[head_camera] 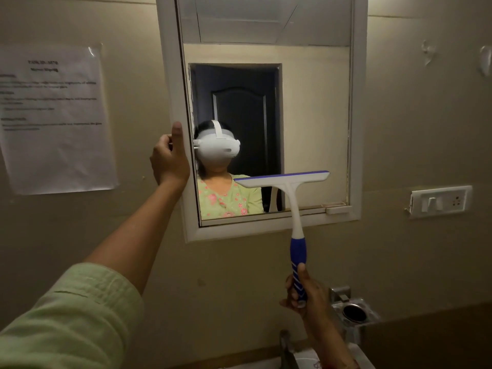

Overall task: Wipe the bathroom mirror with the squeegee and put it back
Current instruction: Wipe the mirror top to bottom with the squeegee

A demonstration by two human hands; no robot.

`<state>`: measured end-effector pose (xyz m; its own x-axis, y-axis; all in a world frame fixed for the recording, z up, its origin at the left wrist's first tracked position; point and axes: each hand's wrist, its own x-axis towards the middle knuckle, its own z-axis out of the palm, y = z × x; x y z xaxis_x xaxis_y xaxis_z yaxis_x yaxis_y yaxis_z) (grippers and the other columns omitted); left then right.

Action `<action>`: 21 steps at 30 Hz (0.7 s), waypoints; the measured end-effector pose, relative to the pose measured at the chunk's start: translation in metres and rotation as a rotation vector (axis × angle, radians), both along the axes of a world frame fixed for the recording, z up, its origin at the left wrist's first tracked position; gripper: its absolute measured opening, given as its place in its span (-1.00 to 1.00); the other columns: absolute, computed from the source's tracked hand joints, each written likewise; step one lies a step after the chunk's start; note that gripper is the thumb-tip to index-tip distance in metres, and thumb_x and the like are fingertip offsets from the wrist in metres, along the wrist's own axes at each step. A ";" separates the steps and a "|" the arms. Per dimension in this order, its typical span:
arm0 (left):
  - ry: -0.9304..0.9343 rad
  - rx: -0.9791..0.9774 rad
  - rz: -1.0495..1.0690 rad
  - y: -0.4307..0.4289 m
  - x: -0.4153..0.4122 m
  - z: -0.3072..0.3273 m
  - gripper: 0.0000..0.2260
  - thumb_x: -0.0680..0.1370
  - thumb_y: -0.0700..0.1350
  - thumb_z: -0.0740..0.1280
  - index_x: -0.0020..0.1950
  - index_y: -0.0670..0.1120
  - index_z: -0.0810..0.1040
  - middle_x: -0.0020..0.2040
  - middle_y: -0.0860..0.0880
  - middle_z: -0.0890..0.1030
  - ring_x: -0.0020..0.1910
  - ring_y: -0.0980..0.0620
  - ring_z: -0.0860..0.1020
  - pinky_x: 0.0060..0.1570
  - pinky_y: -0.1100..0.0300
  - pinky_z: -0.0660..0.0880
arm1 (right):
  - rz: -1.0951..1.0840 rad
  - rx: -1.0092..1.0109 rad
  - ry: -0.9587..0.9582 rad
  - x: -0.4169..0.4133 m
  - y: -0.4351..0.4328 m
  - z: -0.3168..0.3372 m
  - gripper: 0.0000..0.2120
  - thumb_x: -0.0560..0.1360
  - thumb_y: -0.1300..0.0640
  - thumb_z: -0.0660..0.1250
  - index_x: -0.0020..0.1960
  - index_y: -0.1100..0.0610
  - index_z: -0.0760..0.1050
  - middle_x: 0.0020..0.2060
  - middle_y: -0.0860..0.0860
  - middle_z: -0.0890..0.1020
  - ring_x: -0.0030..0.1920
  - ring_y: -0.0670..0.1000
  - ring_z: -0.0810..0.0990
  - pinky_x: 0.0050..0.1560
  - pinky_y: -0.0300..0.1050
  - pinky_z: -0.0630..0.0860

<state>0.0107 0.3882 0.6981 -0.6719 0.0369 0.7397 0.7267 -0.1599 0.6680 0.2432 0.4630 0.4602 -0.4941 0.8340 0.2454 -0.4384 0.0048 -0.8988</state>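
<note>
Right grip [303, 291] clamped on squeegee [288, 194], left grip [170, 155] clasping mirror [314, 115] frame.

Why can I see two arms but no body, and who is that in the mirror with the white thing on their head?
There is just one picture, taken by a camera worn on a person's head, so you see what that person sees: their own arms reaching out. The figure in the mirror is the same person's reflection, and the white thing is the headset that carries the camera.

The left hand holds the mirror's white frame at its left edge. The right hand grips the blue handle of a squeegee, a wiper with a wide blade for cleaning glass. Its blade is over the lower part of the mirror.

On the wall are a taped paper sheet to the left and a switch plate to the right.
</note>
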 end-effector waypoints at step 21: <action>0.019 -0.010 0.028 0.000 0.002 0.000 -0.56 0.56 0.23 0.07 -0.42 0.01 0.16 -0.47 0.08 0.25 -0.48 0.16 0.21 -0.48 0.20 0.12 | 0.085 -0.147 -0.064 0.010 -0.009 -0.049 -0.58 0.42 -0.15 0.18 -0.40 0.17 0.43 -0.57 0.05 0.38 -0.57 -0.02 0.34 -0.41 -0.15 0.31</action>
<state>0.0126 0.3880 0.6981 -0.6587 0.0258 0.7519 0.7433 -0.1323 0.6557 0.2537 0.4540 0.4107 -0.5750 0.8133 0.0895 -0.3733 -0.1634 -0.9132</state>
